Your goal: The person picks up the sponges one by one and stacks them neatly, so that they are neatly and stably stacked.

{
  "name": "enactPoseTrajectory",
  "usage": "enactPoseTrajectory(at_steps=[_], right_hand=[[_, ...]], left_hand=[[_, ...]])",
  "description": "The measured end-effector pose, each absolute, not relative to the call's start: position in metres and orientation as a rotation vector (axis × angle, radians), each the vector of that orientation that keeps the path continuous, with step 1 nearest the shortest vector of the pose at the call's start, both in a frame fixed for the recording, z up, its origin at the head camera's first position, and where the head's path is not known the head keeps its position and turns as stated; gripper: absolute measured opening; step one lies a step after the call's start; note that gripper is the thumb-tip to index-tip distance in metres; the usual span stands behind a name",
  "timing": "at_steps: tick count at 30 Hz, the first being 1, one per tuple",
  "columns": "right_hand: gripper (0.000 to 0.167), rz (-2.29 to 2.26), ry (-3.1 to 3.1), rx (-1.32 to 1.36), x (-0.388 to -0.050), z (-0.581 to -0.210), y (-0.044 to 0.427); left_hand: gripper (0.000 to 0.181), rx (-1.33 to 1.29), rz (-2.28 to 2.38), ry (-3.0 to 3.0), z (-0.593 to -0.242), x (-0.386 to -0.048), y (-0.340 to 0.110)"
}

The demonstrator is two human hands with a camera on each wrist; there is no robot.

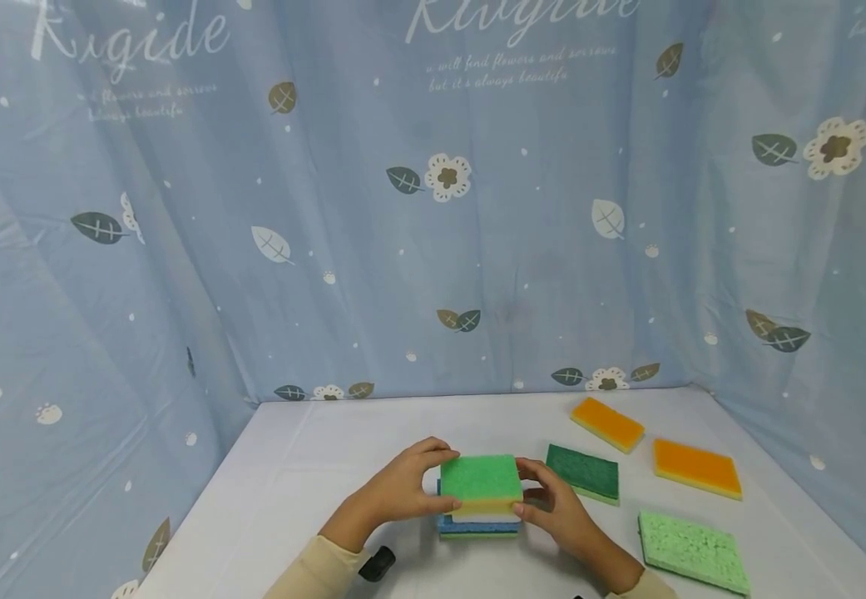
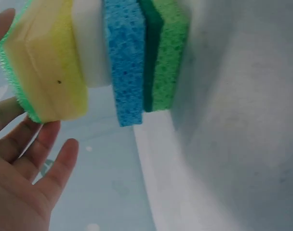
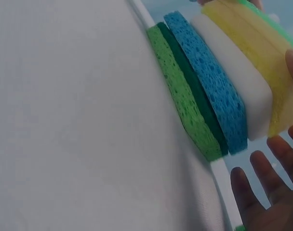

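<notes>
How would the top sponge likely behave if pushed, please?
The top sponge is probably light, since its body looks like foam. Being thick, it should squash rather than flop. It might slide, as the white block below looks smooth.

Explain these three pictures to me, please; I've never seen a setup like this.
No machine here: just a person's bare left hand and right hand. The wide picture comes from a camera worn on the head; the two close ones come from the left and right wrists, so things look tipped. Above a white tabletop, both hands hold a thick rectangular yellow foam sponge with a green top. Beneath it are a white rounded block, a blue porous sponge and, lowest, a two-tone green sponge. To the right lie two orange-topped rectangular sponges, a dark-green-topped sponge and a light green porous slab.
</notes>
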State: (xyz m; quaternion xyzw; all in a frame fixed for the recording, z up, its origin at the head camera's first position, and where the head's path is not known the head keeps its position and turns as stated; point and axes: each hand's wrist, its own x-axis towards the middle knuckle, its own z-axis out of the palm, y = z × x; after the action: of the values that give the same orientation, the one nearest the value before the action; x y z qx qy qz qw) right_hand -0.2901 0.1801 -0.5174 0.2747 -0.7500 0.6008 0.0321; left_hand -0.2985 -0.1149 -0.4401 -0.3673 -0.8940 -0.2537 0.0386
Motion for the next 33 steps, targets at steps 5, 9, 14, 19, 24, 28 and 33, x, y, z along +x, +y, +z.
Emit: enactPoseTrajectory(at_steps=[5, 9, 14, 19, 24, 28, 33], right_hand=[[0.059, 1.792, -2.3, 0.87, -0.291, -0.517, 0.183], [0.061, 1.779, -2.303, 0.844, -0.291, -0.516, 0.187], [0.063, 1.722, -2.29, 0.879, -0.293, -0.511, 0.193], [0.063, 1.606, -2.436, 0.849, -0.29, -0.497, 0.212], [0.057, 1.39, -2.656, 0.767, -0.291, -0.482, 0.239], [0.056, 1.137, -2.759, 0.742, -0.298, -0.471, 0.255], [0.059, 0.887, -2.87, 0.702, -0.31, -0.46, 0.271]], left_hand=[[0.08, -1.108, -0.962, -2.731, -0.451, -0.299, -0.119], [0.086, -1.089, -1.082, -2.725, -0.459, -0.297, -0.125], [0.087, -1.054, -1.291, -2.687, -0.461, -0.293, -0.129], [0.085, -0.962, -1.555, -2.582, -0.469, -0.293, -0.125], [0.084, -0.853, -1.792, -2.467, -0.474, -0.286, -0.116], [0.082, -0.789, -1.889, -2.404, -0.477, -0.284, -0.111], [0.077, -0.78, -1.962, -2.331, -0.489, -0.289, -0.11]])
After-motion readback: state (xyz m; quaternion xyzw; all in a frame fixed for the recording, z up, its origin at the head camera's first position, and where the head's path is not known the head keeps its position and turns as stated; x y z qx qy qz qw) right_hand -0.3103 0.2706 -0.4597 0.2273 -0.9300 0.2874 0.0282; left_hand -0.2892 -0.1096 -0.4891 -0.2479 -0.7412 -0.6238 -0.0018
